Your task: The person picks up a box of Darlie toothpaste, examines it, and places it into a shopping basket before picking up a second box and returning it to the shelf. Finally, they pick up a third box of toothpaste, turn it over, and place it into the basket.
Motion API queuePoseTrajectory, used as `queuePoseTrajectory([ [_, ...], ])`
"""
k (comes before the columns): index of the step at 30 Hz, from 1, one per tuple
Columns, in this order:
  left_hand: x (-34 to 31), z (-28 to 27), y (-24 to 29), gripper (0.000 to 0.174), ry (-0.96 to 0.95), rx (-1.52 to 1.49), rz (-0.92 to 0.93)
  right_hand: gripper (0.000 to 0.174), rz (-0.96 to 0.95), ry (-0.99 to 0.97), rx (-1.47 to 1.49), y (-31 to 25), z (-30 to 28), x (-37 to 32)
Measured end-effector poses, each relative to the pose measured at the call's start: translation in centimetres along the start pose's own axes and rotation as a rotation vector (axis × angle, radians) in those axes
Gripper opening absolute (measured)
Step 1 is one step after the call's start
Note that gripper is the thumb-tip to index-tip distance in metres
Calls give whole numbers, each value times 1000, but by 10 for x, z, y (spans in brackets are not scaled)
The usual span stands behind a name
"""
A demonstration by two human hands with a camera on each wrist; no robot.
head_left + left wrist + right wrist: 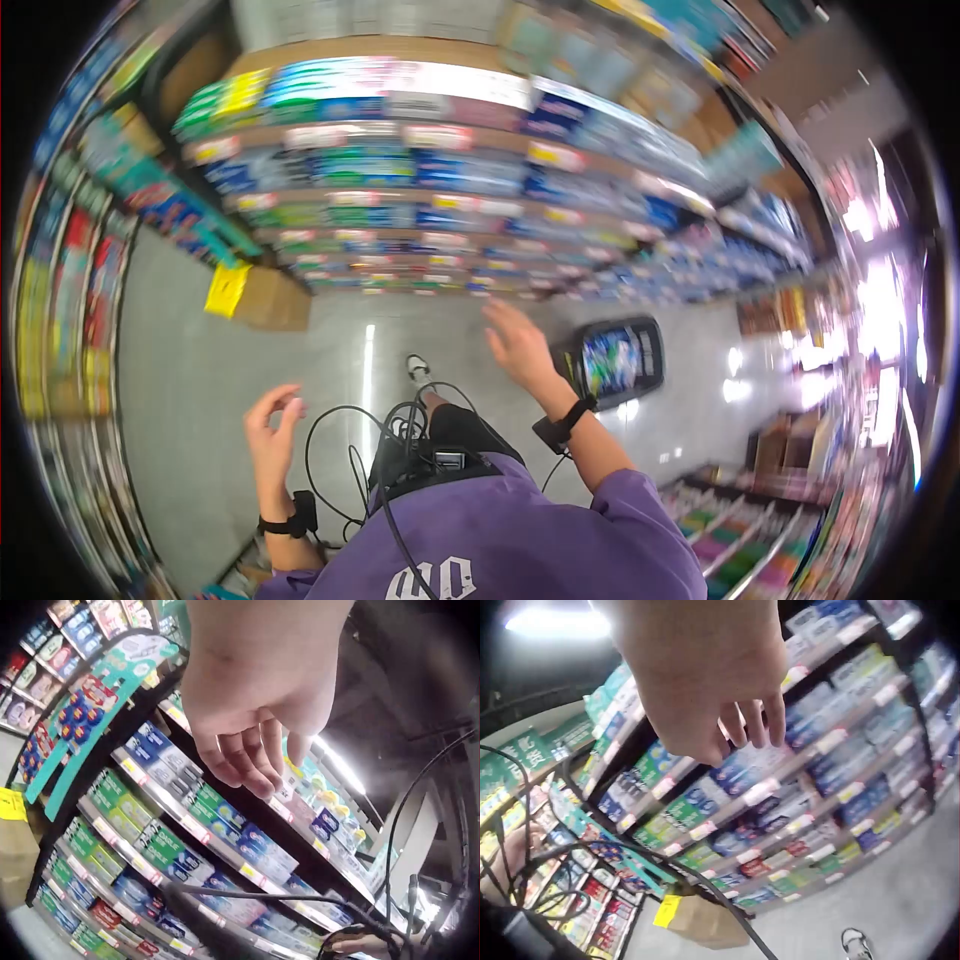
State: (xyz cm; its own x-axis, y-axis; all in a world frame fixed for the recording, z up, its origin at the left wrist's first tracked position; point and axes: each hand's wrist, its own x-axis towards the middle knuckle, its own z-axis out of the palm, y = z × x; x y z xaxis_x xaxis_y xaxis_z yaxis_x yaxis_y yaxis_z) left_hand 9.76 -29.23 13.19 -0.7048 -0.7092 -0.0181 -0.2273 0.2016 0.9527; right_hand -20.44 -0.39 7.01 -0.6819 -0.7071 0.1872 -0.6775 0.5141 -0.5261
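My left hand [270, 432] hangs in the air left of my body with loosely bent fingers and nothing in them. Farther forward, my right hand [522, 350] reaches out over the floor, also holding nothing. Shelves of boxed toothpaste [360, 163] face me, blurred in the head view. In the left wrist view the fingers [255, 761] overlap rows of green and blue toothpaste boxes [161, 844]. The right wrist view shows the right hand [712, 682] in front of similar boxes [705, 796], its fingers pointing down.
On the floor to the right stands a dark basket [652, 355] with blue and green packages inside. A brown carton [280, 300] with a yellow sheet [228, 290] sits at the shelf's left end. Black cables [310, 440] loop in front of my body. Shelving [65, 320] lines the left side.
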Motion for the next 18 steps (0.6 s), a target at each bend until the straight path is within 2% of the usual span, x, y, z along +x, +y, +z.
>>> queuePoseTrajectory([
  [3, 11, 32, 3, 14, -143, -47, -23, 37, 302, -103, -10, 48, -6, -109],
  [6, 25, 64, 18, 15, -283, -35, 46, 38, 636, -183, 0, 91, -6, -212],
  [10, 27, 111, 33, 15, -382, -79, 47, 34, 1005, -152, 46, 146, 0, -352],
  [13, 21, 141, 35, 15, -460, -97, 50, 35, 1197, -179, 22, 212, 30, -471],
  [17, 15, 178, 37, 14, -459, -86, 32, 33, 1431, -278, -70, 252, 14, -536],
  [18, 13, 187, 40, 14, -442, -76, 20, 32, 1441, -257, -60, 264, 9, -540],
])
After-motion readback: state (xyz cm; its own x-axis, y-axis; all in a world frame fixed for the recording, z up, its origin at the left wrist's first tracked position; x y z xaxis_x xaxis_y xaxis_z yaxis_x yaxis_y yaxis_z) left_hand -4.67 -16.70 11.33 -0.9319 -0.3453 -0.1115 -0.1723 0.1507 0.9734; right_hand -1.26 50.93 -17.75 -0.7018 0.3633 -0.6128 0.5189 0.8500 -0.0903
